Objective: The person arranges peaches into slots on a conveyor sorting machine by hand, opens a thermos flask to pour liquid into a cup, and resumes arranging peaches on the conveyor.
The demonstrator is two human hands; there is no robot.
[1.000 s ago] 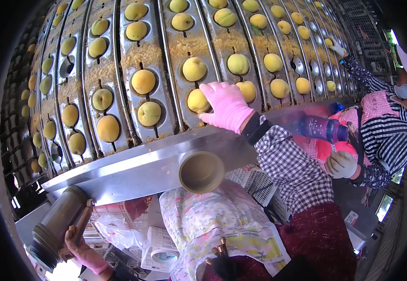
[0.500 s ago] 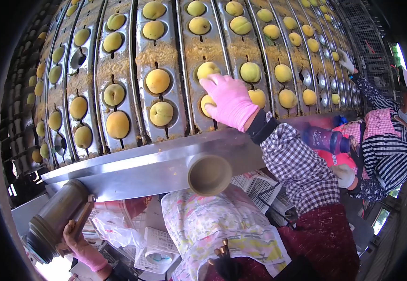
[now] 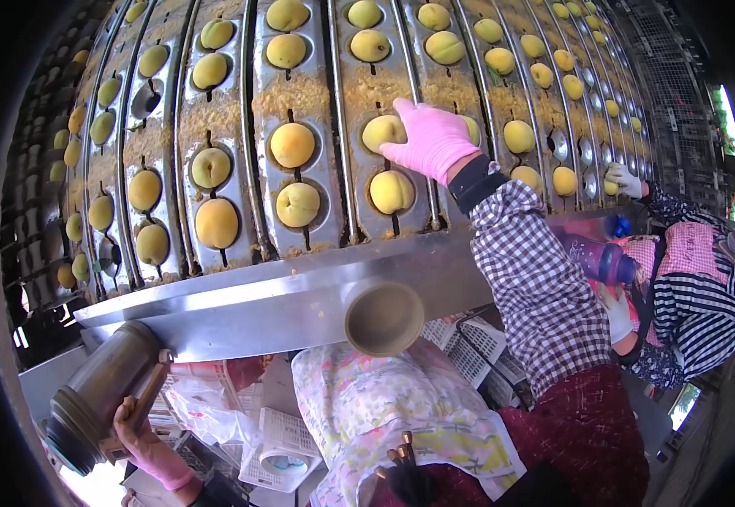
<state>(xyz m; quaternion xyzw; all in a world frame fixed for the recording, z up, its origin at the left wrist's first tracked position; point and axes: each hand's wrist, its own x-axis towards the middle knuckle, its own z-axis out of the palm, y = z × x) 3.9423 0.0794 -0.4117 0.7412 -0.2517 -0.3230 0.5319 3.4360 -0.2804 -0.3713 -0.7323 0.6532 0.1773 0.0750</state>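
Observation:
Rows of yellow-green fruit sit in round cups on a metal tray conveyor [image 3: 317,101]. My right hand [image 3: 435,139], in a pink glove, is over the upper cups near the middle. Its thumb and forefinger are spread beside a fruit [image 3: 383,133], and the palm partly covers another fruit to its right. Below it a fruit [image 3: 391,192] rests uncovered in its cup. At the lower left my left hand [image 3: 144,444], also pink-gloved, has its fingers wrapped round the handle [image 3: 149,391] of a dark cylindrical vessel.
A metal ledge [image 3: 241,308] runs along the conveyor's near edge, with a round brown bowl [image 3: 384,318] at it. On the right, a co-worker [image 3: 697,270] in striped clothing reaches a white-gloved hand [image 3: 625,180] to the trays. White crates [image 3: 287,444] stand below.
My right hand has moved slightly right and up, uncovering the lower fruit. The co-worker's gloved hand has come down to a nearer fruit. The left hand holds its place.

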